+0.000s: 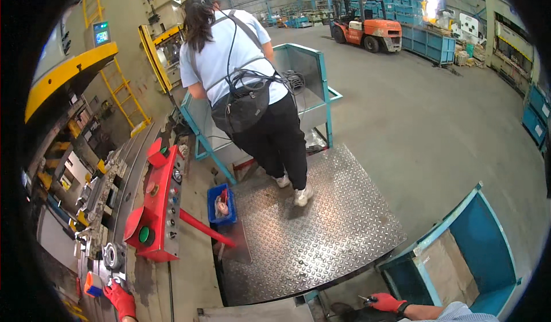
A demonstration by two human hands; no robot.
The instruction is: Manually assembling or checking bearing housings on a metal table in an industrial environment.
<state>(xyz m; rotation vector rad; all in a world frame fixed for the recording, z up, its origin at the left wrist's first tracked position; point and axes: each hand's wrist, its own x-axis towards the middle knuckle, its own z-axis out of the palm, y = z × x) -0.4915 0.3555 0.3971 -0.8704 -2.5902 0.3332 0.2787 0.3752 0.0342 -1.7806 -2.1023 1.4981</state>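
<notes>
My left hand, in a red glove, reaches to the edge of the press bed at lower left. Its fingers are bent at a small silvery piece that they partly cover. Beside them stands an orange-and-blue block-like thing. Just beyond lies a ring-shaped metal part. My right hand, also red-gloved, is closed on a small dark tool with a metal tip near the lower edge; its kind is unclear.
A red control box stands beside the press bed. A person leans over a teal-framed bin ahead. A blue basket sits by the diamond-plate platform. A blue metal bin is at right, a forklift far off.
</notes>
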